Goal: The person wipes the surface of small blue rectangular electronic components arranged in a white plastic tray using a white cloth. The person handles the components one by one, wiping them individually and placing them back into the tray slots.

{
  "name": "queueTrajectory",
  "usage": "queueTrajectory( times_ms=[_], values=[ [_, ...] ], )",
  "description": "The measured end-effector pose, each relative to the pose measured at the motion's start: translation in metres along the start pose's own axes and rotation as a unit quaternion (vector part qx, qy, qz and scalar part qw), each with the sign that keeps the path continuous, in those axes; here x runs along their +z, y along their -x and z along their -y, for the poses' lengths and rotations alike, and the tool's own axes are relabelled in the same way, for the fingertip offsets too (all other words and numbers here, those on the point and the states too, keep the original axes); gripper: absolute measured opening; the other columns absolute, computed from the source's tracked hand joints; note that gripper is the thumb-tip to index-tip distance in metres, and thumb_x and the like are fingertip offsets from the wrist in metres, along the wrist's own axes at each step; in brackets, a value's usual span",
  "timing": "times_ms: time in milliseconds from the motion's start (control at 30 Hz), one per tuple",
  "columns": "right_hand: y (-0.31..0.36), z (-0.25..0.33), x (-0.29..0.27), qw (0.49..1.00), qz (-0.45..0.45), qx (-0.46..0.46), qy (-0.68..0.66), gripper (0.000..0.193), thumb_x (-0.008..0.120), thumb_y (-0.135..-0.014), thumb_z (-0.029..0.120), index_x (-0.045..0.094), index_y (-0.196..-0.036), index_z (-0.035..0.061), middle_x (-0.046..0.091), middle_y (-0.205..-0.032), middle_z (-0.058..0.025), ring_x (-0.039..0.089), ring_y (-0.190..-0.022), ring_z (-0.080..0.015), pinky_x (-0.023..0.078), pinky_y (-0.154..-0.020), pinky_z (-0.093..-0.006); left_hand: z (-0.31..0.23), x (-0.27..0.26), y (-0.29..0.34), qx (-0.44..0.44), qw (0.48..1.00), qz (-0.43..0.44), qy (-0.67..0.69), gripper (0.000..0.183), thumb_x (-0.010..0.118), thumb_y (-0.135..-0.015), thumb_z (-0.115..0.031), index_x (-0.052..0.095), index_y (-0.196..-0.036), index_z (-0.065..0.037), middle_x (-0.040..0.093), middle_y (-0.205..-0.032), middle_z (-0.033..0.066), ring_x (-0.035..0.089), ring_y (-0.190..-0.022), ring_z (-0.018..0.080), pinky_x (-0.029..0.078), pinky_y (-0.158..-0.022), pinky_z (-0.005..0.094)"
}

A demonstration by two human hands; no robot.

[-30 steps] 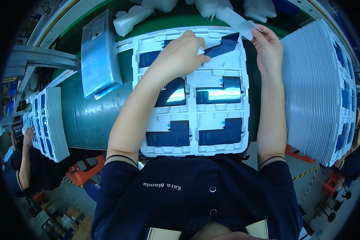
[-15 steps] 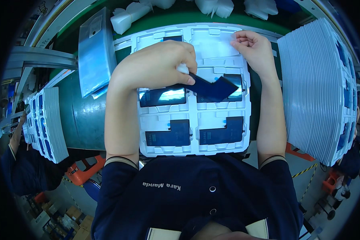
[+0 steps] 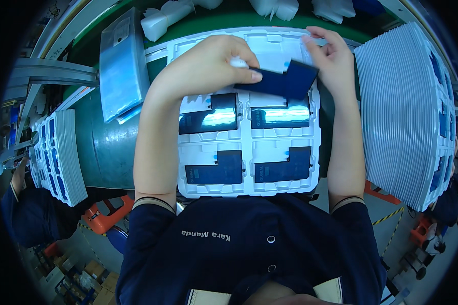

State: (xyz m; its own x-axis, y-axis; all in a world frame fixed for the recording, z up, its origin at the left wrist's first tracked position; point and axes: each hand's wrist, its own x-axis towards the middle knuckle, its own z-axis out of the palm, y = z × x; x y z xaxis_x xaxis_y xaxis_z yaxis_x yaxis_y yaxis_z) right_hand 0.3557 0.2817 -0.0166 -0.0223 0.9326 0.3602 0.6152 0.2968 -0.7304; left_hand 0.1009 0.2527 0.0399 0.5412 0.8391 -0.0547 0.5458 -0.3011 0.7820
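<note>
My left hand (image 3: 219,68) pinches a black L-shaped battery (image 3: 285,84) between thumb and fingers, tilted above the white moulded tray (image 3: 249,190). A small white wad (image 3: 238,62) is tucked under the same fingers. At the far right corner of the tray is my right hand (image 3: 333,58), its thumb and forefinger apart with nothing visible between them. Similar batteries lie in the near pockets, such as a near left battery (image 3: 216,170) and a near right battery (image 3: 285,166). The far right pocket (image 3: 272,48) shows white; my left hand covers much of the far left one.
A tall stack of white trays (image 3: 394,117) stands at the right, a smaller tray stack (image 3: 61,157) at the left. Clear plastic bags (image 3: 121,66) lie left of the tray. Bundles of white translucent sheets (image 3: 168,19) line the back. Another person's arm (image 3: 18,175) shows far left.
My left hand has lifted the battery away from me and turned it. My right hand has moved slightly farther out, and the translucent sheet it pinched no longer shows.
</note>
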Motion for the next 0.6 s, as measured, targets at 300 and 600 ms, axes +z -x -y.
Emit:
queueTrajectory(
  times_ms=[300,600],
  values=[
    [-0.003,0.008,-0.008,0.914,0.151,0.016,-0.376,0.049,0.066,-0.087,0.004,0.048,-0.133,0.0035,0.066,-0.109,-0.0121,0.061,-0.102,-0.0134,0.047,-0.092,-0.027,0.005,0.014,-0.016,-0.019,0.987,-0.151,0.046,0.026,0.07,-0.083,-0.022,0.07,-0.097,0.0,0.067,-0.089,0.0054,0.06,-0.087,0.0146,0.045,-0.081,0.0267],
    [0.006,0.002,0.006,0.99,0.083,-0.039,0.108,0.039,0.078,-0.075,0.022,0.07,-0.112,0.0158,0.061,-0.109,-0.0055,0.056,-0.099,-0.016,0.048,-0.073,-0.0262,-0.023,-0.022,0.001,-0.017,0.907,-0.31,0.285,0.027,0.071,-0.081,-0.005,0.062,-0.106,0.002,0.062,-0.085,0.001,0.056,-0.075,0.0061,0.043,-0.066,0.0177]
  ],
)
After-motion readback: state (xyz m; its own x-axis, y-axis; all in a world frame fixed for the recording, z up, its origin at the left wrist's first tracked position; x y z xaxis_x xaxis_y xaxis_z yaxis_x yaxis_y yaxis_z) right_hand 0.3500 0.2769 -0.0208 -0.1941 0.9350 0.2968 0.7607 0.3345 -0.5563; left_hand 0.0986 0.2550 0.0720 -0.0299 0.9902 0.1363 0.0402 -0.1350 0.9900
